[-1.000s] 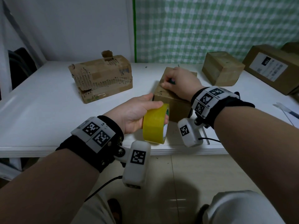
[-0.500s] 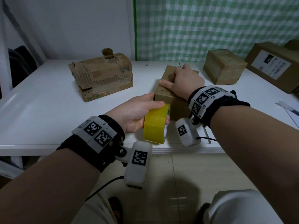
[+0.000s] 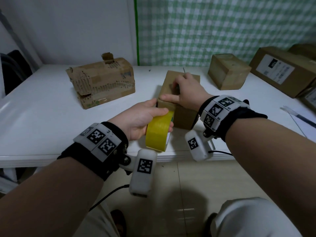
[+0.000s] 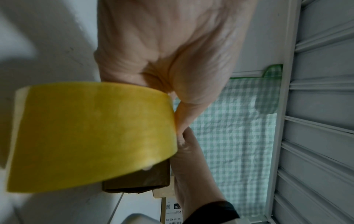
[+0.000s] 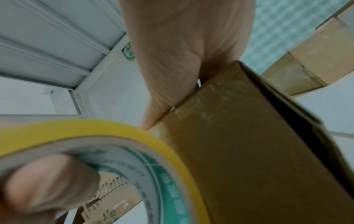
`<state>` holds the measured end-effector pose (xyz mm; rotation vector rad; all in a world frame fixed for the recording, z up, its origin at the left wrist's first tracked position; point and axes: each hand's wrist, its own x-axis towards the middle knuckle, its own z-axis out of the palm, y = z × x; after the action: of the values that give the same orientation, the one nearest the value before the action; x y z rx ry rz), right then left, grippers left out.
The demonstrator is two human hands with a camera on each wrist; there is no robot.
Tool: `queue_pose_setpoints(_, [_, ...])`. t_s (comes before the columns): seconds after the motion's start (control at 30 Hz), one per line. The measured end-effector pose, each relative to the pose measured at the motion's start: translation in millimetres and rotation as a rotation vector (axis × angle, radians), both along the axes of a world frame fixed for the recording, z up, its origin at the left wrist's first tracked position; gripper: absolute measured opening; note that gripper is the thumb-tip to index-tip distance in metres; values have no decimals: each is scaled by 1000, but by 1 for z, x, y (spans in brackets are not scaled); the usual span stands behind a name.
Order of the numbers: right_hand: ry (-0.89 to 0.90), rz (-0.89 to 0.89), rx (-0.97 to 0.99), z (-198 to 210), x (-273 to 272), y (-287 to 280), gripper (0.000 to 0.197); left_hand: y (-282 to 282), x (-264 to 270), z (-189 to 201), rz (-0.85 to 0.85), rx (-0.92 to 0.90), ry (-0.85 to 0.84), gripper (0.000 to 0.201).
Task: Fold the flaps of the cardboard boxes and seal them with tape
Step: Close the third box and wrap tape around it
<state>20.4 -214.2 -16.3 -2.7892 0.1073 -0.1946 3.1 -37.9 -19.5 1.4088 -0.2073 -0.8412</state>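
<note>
A small brown cardboard box [image 3: 184, 115] stands near the front edge of the white table [image 3: 51, 154]. My left hand [image 3: 166, 117] grips a yellow tape roll [image 3: 158, 132] just in front of the box's near left corner, fingers through the core [image 5: 47, 181]. My right hand [image 3: 181, 93] lies on the box top with its thumb pressed flat along the near top edge. Its fingers curl round a thin dark tool whose metal tip [image 3: 184, 71] pokes out beyond them. In the right wrist view, clear tape shines on the box [image 5: 249, 151] beside the roll [image 5: 134, 136].
A torn, battered cardboard box [image 3: 102, 82] sits at the back left. A small closed box [image 3: 227, 72] and a larger labelled box [image 3: 282, 71] stand at the back right. Thin strips [image 3: 297, 117] lie by the table's right edge.
My right thumb has slid from the middle of the box top to its near edge. The left hand and roll have barely moved.
</note>
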Motion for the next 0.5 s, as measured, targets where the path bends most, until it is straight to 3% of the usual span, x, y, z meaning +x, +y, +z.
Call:
queue_pose_setpoints(0.27, [34,48,-60,0,-9,4,71,0,-7,-1,25,14,-28,17])
queue_pose_setpoints(0.4, [1,47,-62,-2,-11,5,67,4,-8,-4,-29,-2,-31,40])
queue_pose_setpoints(0.5, [-16,50,-74,-3,-12,6,66,11,-12,-7,-79,-14,-13,45])
